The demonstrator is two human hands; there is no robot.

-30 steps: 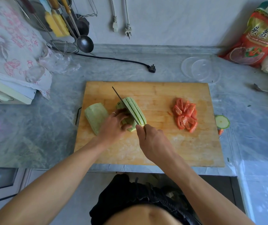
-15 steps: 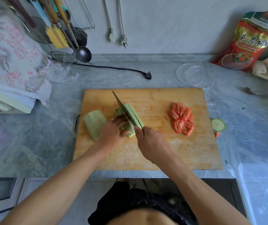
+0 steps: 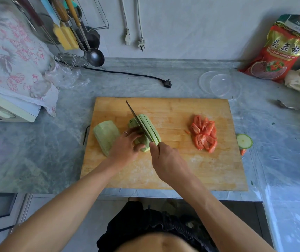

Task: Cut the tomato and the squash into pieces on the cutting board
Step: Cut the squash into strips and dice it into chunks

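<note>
**While the blade works leftward, my fingers give ground**

Because the knife (image 3: 139,122) has to land close to my left hand (image 3: 125,147), I keep that hand's fingers (image 3: 133,134) curled over the top of the squash half (image 3: 142,131), pressing it down onto the cutting board (image 3: 163,166) so it cannot rock on its rounded back. My right hand (image 3: 165,160) is wrapped round the knife handle, which my fist hides entirely; the blade runs away from my knuckles, tip pointing to the far left, its edge sunk into the squash just right of my left fingertips.

To the right of the blade, the slices (image 3: 152,130) already cut stand together in a row, leaning on one another. Left of my holding hand, touching its outer edge, lies the other squash half (image 3: 105,135), flat side down, waiting its turn. I judge this half partly sliced and that one untouched.

Well to the right of my knife hand sits the tomato (image 3: 204,135), already in a heap of wedges. Beyond the board's right edge, on the counter (image 3: 281,142), a round squash end piece (image 3: 244,141) rests with a tomato scrap beside it.
</note>
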